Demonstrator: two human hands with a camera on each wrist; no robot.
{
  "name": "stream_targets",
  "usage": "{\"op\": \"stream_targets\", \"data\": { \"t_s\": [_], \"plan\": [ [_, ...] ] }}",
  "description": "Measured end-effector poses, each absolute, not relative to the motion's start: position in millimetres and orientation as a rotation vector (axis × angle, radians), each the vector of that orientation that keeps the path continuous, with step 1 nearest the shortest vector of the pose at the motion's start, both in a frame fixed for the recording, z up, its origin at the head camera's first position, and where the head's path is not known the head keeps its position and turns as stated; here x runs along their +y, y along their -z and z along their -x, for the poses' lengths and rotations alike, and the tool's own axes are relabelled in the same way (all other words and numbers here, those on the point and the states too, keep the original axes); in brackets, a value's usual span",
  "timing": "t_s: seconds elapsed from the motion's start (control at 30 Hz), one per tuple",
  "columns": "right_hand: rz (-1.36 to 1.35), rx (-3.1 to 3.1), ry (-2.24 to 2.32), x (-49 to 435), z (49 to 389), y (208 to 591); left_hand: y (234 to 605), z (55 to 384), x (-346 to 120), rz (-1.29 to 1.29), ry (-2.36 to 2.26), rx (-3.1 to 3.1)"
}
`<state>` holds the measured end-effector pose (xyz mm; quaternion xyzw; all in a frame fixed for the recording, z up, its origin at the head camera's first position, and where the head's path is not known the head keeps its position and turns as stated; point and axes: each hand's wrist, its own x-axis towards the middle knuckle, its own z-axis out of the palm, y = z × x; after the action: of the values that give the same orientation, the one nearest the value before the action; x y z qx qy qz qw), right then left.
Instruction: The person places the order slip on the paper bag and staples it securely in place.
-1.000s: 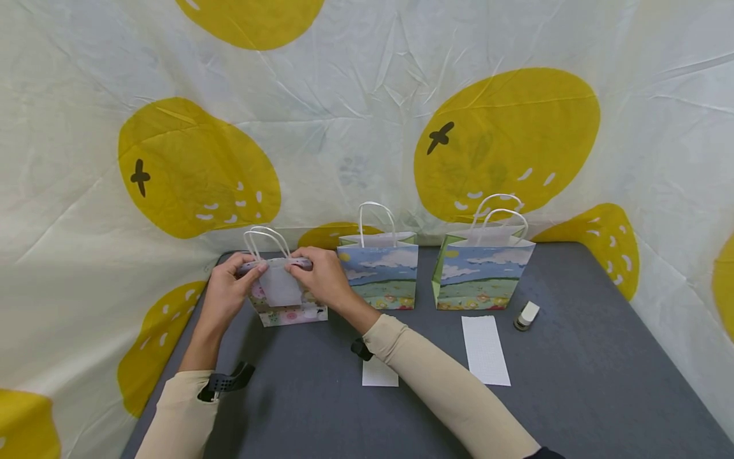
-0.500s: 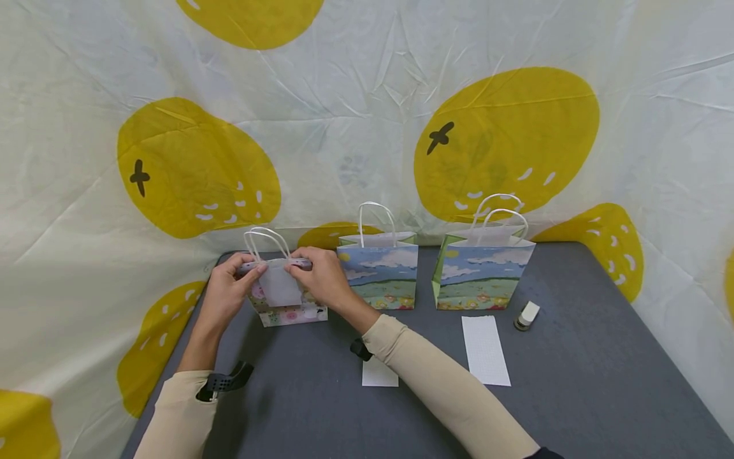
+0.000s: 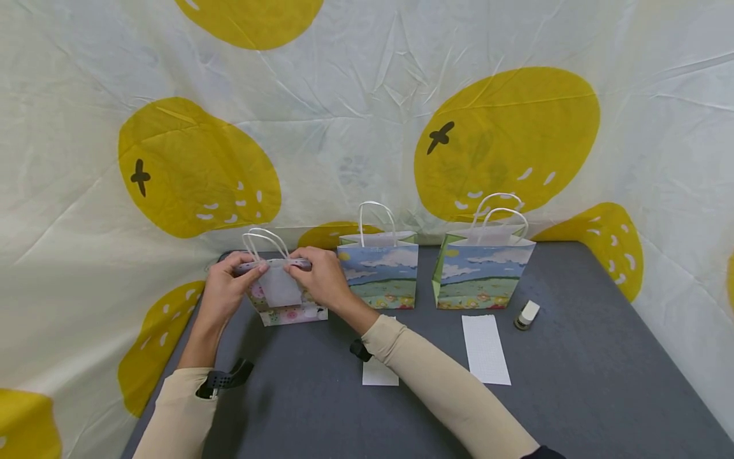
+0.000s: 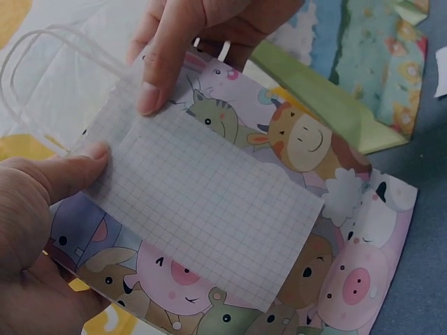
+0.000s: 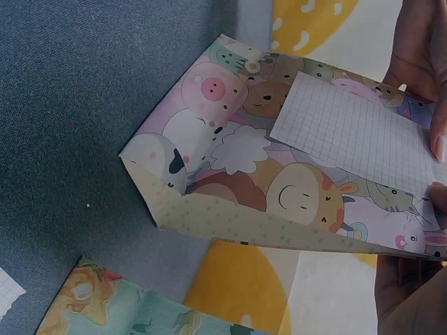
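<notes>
A paper gift bag (image 3: 292, 315) printed with cartoon animals stands at the back left of the table, its white cord handles upright. Against its front lies a small sheet of grid paper (image 4: 209, 202), reaching up to the bag's top edge. My left hand (image 3: 225, 290) pinches that edge on the left, thumb on the sheet and fingers behind the bag. On the other side my right hand (image 3: 325, 278) pinches the same edge, its thumb also pressing the sheet. The bag's mouth is squeezed nearly flat between them. In the right wrist view its side panel (image 5: 230, 227) folds inward.
Two landscape-print gift bags, a middle one (image 3: 378, 274) and a right one (image 3: 482, 274), stand along the back. In front lie a grid-paper strip (image 3: 486, 350) and another paper (image 3: 380, 373), partly under the right forearm. A small white-capped bottle (image 3: 527, 315) is at right.
Both hands keep their pinch on the animal-print bag, and the sheet stays in place. Only a very slight shift of the hands and view shows.
</notes>
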<state>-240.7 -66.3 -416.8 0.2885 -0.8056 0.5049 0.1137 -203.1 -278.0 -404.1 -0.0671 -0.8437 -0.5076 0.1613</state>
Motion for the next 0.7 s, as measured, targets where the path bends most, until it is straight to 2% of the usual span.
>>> {"op": "stream_targets", "data": {
  "t_s": [0.23, 0.7],
  "plan": [
    [-0.829, -2.388, -1.451, -66, 240, 417, 382, 190, -266, 0.185, 1.474, -2.458],
    [-0.827, -2.449, -1.240, -52, 227, 401, 381, 189, -267, 0.163, 1.493, -2.479]
  ]
}}
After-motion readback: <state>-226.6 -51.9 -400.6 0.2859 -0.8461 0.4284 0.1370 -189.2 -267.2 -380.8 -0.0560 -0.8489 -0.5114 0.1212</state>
